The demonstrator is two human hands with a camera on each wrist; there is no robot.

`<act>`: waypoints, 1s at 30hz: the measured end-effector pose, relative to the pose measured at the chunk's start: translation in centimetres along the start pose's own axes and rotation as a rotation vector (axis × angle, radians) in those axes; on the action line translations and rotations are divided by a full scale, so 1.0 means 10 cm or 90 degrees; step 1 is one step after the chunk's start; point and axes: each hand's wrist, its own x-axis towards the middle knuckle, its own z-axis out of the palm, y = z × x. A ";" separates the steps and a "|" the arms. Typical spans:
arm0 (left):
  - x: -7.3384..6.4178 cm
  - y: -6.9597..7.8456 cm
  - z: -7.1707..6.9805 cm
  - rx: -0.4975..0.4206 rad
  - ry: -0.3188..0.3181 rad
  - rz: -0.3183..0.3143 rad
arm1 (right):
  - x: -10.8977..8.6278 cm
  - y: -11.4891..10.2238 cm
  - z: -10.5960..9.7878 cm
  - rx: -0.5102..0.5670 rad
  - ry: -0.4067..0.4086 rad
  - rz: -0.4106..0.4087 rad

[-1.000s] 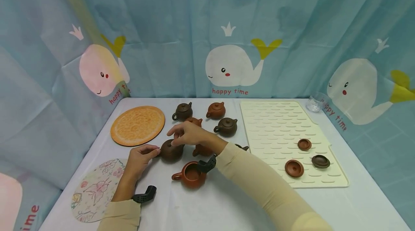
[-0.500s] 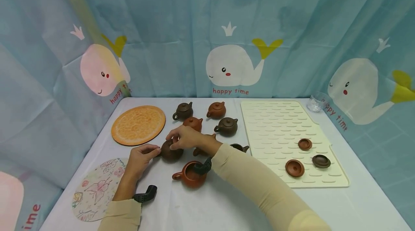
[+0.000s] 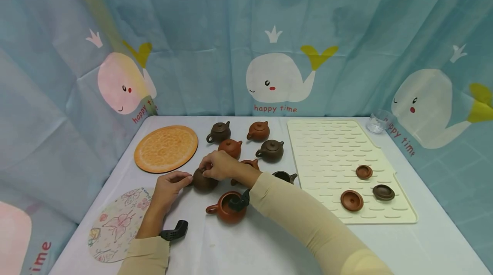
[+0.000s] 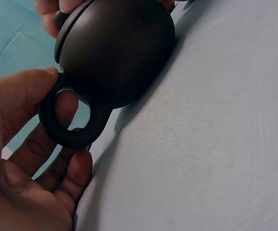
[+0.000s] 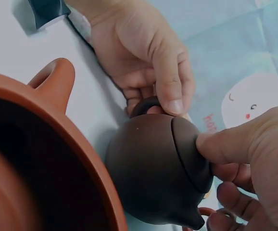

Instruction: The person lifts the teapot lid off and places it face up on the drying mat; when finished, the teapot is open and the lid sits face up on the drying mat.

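Note:
A dark brown teapot (image 3: 204, 182) stands on the white cloth, left of the table's middle. My left hand (image 3: 165, 191) pinches its ring handle (image 4: 74, 139) between thumb and fingers. From above, my right hand (image 3: 221, 165) pinches the lid (image 5: 189, 149), which sits on the pot's opening; the knob is hidden by the fingers in the right wrist view. Just in front, an orange-brown teapot (image 3: 230, 215) without a lid shows its dark inside, partly covered by the right wrist's camera.
Behind the hands stand several lidded teapots, among them a dark one (image 3: 271, 150) and an orange one (image 3: 258, 131). A lidless dark pot (image 3: 284, 176) is beside the cream mat (image 3: 327, 146). Loose lids (image 3: 351, 201) lie on that mat. Left are round orange (image 3: 165, 148) and floral (image 3: 119, 223) mats.
My right hand has come down slightly onto the lid, its fingers closer together, uncovering more of the orange teapot behind. My left hand stays at the handle.

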 end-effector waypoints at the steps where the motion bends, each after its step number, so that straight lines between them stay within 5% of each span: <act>1: 0.00 0.00 0.00 0.000 0.000 0.000 | 0.00 0.00 0.00 0.002 0.003 0.001; 20: -0.01 0.00 -0.01 0.014 -0.012 -0.010 | -0.13 -0.03 -0.16 0.221 0.119 0.013; 30: 0.00 -0.01 -0.02 0.032 0.001 -0.013 | -0.28 -0.06 -0.24 0.570 0.126 0.054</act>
